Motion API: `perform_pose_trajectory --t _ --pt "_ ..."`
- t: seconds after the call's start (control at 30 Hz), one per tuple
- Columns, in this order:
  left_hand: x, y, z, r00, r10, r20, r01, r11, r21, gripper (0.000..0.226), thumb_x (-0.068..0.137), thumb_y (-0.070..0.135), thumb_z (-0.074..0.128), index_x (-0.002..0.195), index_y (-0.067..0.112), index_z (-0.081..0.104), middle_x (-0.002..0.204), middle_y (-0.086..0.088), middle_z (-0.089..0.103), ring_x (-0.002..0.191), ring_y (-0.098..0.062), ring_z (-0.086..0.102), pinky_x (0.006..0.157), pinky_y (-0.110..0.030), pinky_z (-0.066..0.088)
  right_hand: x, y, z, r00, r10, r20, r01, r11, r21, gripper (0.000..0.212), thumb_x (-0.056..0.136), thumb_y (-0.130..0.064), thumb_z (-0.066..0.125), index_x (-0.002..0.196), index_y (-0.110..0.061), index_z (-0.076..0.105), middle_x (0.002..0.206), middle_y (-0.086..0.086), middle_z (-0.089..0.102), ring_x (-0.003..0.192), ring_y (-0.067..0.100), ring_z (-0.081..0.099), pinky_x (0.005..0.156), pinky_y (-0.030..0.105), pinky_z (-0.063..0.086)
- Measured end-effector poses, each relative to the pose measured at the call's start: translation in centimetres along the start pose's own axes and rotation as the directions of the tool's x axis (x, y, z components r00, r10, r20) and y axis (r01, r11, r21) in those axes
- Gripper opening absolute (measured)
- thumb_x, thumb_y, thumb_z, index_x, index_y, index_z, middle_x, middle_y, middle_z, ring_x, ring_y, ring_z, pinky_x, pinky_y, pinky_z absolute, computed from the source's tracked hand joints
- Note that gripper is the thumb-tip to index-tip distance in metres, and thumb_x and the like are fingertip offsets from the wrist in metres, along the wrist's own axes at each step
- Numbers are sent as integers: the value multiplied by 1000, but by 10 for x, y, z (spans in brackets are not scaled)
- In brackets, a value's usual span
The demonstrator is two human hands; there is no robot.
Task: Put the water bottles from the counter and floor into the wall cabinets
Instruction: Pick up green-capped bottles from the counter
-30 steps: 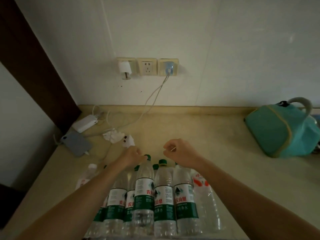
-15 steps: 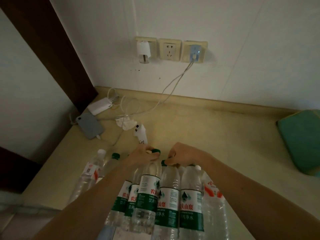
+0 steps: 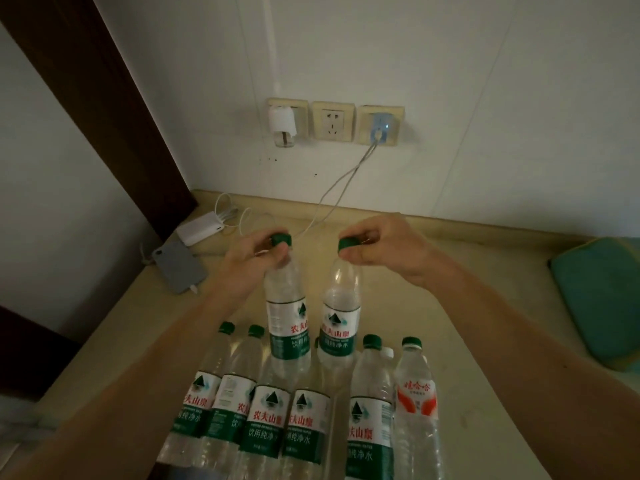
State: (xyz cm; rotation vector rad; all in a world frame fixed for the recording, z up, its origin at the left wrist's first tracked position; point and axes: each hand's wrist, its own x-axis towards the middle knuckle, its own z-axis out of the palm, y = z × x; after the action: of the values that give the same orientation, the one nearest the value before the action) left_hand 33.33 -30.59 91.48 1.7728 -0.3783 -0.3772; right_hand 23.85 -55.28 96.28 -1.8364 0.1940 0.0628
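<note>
The left hand (image 3: 254, 259) pinches the green cap of one clear plastic green-labelled water bottle (image 3: 287, 317); the right hand (image 3: 382, 249) pinches another bottle's (image 3: 339, 323) cap. Both hang above the beige worktop (image 3: 485, 323), at 12 o'clock from the standing bottle cluster (image 3: 304, 414).

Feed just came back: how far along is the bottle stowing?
Nothing shows as stowed; no cabinet is in view. In hand: the left hand and right hand each pinch a green-capped bottle by its neck, left bottle, right bottle. Left: at least six bottles on the counter.
</note>
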Motion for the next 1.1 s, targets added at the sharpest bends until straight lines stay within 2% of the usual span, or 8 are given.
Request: perform_pose_trajectory --t 0.13,0.23,0.4,0.57,0.73,0.8,0.9,1.1 --pt "8 34 18 964 237 -119 -215 961 171 27 91 23 69 113 39 66 103 18 69 100 3 63 83 -10 50 -3 -9 -12 977 -122 -177 91 981 -173 36 70 -13 89 101 -27 76 93 -8 76 89 5 72 83 17 56" --pt "6 42 41 944 307 -121 -269 929 254 34 90 14 71 117 32 62 105 24 64 97 14 59 82 0 42 -5 2 -12 958 -129 -255 74 974 -216 41 73 -14 88 110 -23 74 104 -6 74 99 8 69 93 24 53" --pt "3 26 68 962 239 -131 -200 945 257 39 89 13 72 126 20 61 118 7 65 108 -4 61 85 -1 44 -3 26 -13 910 -125 -395 46 978 -206 40 75 -12 86 114 -18 74 108 -3 74 102 13 68 98 32 53" --pt "5 9 88 976 186 -113 -148 948 280 42 88 11 74 127 15 61 122 2 65 112 -12 61 102 -29 50 -6 46 -9 919 -98 -383 16 977 -211 43 78 -14 84 119 -15 72 113 -2 72 102 10 67 96 23 51" --pt "7 0 92 975 191 -117 -148 941 303 41 86 13 76 125 17 61 120 3 66 111 -13 63 103 -37 51 -7 56 -9 917 -128 -378 46 975 -217 40 80 -14 83 118 -16 71 106 -9 69 96 3 64 77 0 45" --pt "8 -1 92 975 192 -113 -150 941 304 41 86 13 76 125 17 61 121 3 65 112 -14 62 103 -39 51 -8 58 -9 929 -135 -346 52 969 -240 39 82 -17 81 119 -19 70 108 -11 67 98 1 62 80 4 46" --pt "8 0 90 979 190 -73 -159 937 310 40 87 13 75 124 16 60 121 2 65 114 -15 62 104 -38 50 -10 65 -9 941 -138 -309 64 969 -239 41 85 -17 79 123 -21 66 114 -12 65 105 3 61 94 17 49" --pt "8 -2 84 985 174 -17 -161 940 300 45 87 18 76 128 19 57 123 8 62 117 -8 58 107 -32 47 -10 92 -5 963 -62 -261 2 974 -226 64 80 -27 83 135 -29 52 123 -18 60 113 3 55 97 23 45"
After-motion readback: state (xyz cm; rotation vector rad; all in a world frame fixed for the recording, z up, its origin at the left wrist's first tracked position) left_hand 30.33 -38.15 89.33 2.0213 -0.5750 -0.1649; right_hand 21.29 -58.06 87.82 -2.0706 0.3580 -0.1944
